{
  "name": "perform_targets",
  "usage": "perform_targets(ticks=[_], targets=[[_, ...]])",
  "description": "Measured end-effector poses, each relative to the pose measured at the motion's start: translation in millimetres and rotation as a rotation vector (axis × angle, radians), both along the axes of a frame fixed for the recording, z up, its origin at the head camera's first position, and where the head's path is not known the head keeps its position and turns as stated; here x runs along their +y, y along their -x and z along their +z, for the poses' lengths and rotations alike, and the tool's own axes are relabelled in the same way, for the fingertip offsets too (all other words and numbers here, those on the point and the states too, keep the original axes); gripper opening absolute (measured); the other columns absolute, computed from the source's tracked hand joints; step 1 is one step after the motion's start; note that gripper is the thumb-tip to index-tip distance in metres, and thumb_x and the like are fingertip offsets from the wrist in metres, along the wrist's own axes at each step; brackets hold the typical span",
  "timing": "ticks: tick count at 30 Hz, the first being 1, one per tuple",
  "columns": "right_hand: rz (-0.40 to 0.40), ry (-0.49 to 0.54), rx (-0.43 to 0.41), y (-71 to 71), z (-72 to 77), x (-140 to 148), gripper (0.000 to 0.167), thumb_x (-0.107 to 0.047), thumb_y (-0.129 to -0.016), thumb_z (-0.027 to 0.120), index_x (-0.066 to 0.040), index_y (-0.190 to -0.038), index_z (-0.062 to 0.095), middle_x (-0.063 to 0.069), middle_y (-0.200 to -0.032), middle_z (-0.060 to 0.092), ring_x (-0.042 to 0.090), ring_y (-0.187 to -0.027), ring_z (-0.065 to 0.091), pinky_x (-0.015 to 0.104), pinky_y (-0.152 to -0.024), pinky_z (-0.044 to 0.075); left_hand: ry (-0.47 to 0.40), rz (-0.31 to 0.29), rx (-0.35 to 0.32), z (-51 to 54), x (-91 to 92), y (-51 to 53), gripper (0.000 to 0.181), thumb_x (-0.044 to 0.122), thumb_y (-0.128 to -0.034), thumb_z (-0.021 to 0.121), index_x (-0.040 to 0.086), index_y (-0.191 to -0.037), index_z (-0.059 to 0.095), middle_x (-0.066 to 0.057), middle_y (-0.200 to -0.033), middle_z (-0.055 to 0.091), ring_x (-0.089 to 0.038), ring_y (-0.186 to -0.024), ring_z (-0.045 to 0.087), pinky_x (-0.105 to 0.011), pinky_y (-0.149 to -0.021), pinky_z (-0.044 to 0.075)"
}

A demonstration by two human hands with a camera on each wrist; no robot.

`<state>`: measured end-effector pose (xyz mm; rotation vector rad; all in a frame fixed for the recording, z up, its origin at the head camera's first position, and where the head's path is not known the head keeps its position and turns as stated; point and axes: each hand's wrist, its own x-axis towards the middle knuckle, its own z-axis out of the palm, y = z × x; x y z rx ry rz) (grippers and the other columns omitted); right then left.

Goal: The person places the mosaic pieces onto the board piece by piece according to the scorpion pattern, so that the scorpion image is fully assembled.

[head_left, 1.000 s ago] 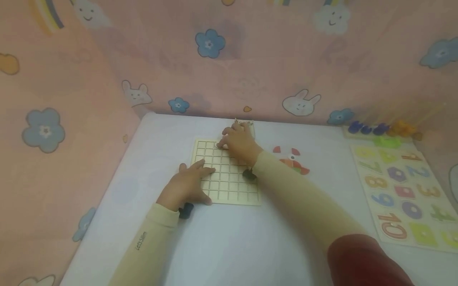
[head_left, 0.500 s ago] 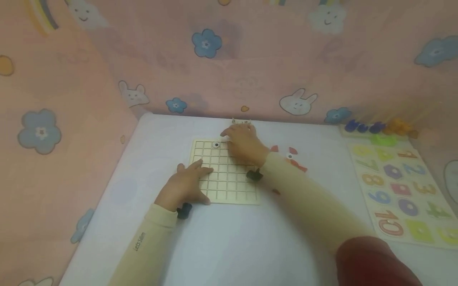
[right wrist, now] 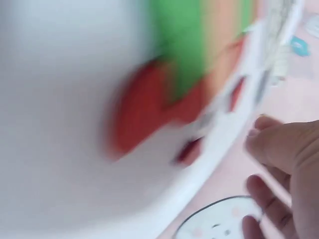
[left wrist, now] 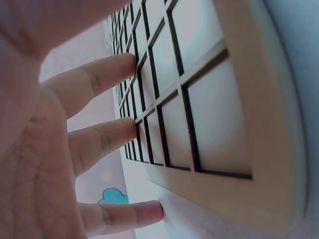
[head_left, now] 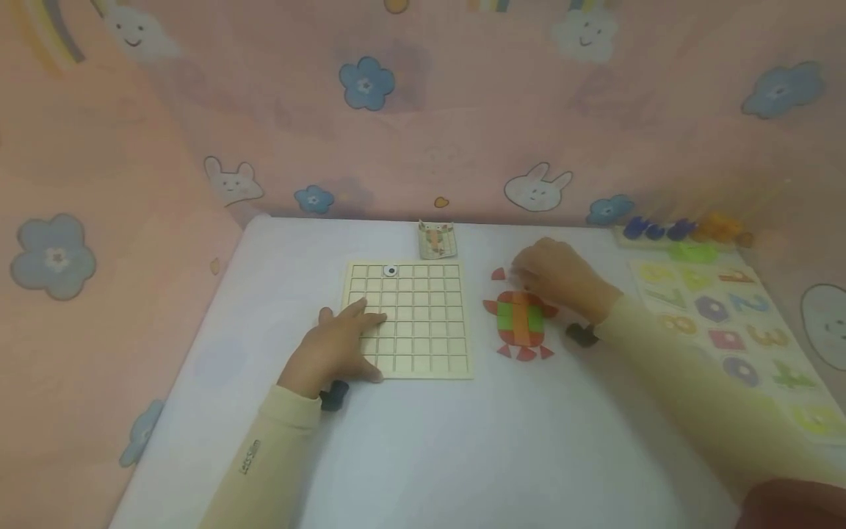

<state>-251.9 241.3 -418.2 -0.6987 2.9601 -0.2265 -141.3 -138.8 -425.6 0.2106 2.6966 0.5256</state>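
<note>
My left hand (head_left: 333,349) lies with spread fingers on the left edge of a pale wooden grid board (head_left: 423,379); in the left wrist view its fingertips (left wrist: 127,127) touch the board. A round eye piece (head_left: 391,271) sits in the board's top row. My right hand (head_left: 562,275) hovers over the upper right of a crab-like figure of red, green and orange pieces (head_left: 520,319) on the table. Its fingers are loosely bent, and nothing shows between them in the right wrist view, which is blurred. The hand covers part of the figure's top; a red quarter piece (head_left: 499,274) shows beside it.
A small picture card (head_left: 437,241) lies behind the board. To the right are a number puzzle board (head_left: 684,345) and a rack with blue and orange pieces (head_left: 681,229). A patterned pink cloth wall (head_left: 456,110) borders the table at the back.
My right hand left the eye piece in the board's top row, then moved right to the coloured figure, uncovering the picture card. The left hand stays on the board.
</note>
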Motion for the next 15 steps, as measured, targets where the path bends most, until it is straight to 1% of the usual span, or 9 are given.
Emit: perform_targets(ticks=[3, 6, 8, 10, 12, 14, 15], targets=[[0.105, -0.122, 0.030, -1.1, -4.1, 13, 0.018, -0.009, -0.094, 0.078, -0.009, -0.112, 0.080, 0.001, -0.094, 0.074, 0.027, -0.094, 0.058, 0.045, -0.096, 0.053, 0.004, -0.006, 0.003, -0.5, -0.5, -0.5, 0.100, 0.037, -0.0652, 0.102, 0.034, -0.154, 0.058, -0.002, -0.174, 0.026, -0.038, -0.127, 0.039, -0.054, -0.095, 0.049], [0.178, -0.160, 0.028, -3.3, -5.8, 20, 0.022, -0.005, -0.089, 0.082, -0.011, -0.111, 0.082, -0.005, -0.085, 0.068, 0.023, -0.089, 0.055, 0.040, -0.090, 0.053, 0.004, -0.004, 0.005, -1.1, -1.1, -0.5, 0.100, 0.037, -0.0651, 0.102, 0.034, -0.154, 0.058, -0.002, -0.174, 0.026, -0.037, -0.127, 0.040, -0.054, -0.095, 0.049], [0.232, -0.189, 0.029, -4.6, -6.6, 22, 0.028, -0.004, -0.086, 0.085, -0.011, -0.113, 0.082, -0.004, -0.086, 0.068, 0.023, -0.089, 0.055, 0.040, -0.090, 0.054, 0.005, -0.001, 0.003, -1.3, -1.5, -0.6, 0.100, 0.037, -0.0651, 0.102, 0.035, -0.154, 0.057, -0.001, -0.174, 0.026, -0.037, -0.126, 0.040, -0.053, -0.095, 0.049], [0.242, -0.185, 0.017, -6.2, -6.8, 23, 0.036, -0.005, -0.085, 0.087, -0.010, -0.121, 0.081, -0.002, -0.092, 0.071, 0.023, -0.092, 0.057, 0.041, -0.092, 0.055, 0.003, 0.004, 0.002, -0.9, -1.5, -0.8, 0.100, 0.037, -0.0653, 0.102, 0.035, -0.154, 0.057, -0.001, -0.174, 0.026, -0.036, -0.126, 0.040, -0.053, -0.095, 0.049], [0.250, -0.194, 0.009, -6.8, -7.9, 24, 0.039, -0.007, -0.085, 0.089, -0.008, -0.123, 0.079, 0.002, -0.100, 0.075, 0.025, -0.097, 0.060, 0.043, -0.095, 0.055, 0.003, 0.002, 0.000, -0.4, -1.5, -1.0, 0.100, 0.037, -0.0658, 0.102, 0.034, -0.155, 0.057, -0.001, -0.175, 0.026, -0.037, -0.126, 0.040, -0.053, -0.095, 0.049], [0.220, -0.178, -0.014, -6.5, -9.6, 26, 0.035, -0.008, -0.087, 0.088, -0.007, -0.121, 0.080, 0.003, -0.106, 0.076, 0.027, -0.102, 0.061, 0.045, -0.099, 0.053, 0.001, 0.002, -0.001, -0.2, -1.5, -1.4, 0.099, 0.037, -0.0662, 0.101, 0.035, -0.155, 0.057, -0.001, -0.175, 0.026, -0.037, -0.127, 0.039, -0.054, -0.096, 0.049], [0.204, -0.172, -0.029, -5.8, -10.4, 26, 0.032, -0.008, -0.087, 0.088, -0.007, -0.118, 0.080, 0.003, -0.105, 0.076, 0.027, -0.103, 0.060, 0.046, -0.099, 0.053, 0.002, 0.000, -0.001, -0.4, -1.6, -1.6, 0.099, 0.037, -0.0664, 0.101, 0.035, -0.155, 0.057, -0.001, -0.175, 0.026, -0.037, -0.128, 0.039, -0.054, -0.096, 0.049]])
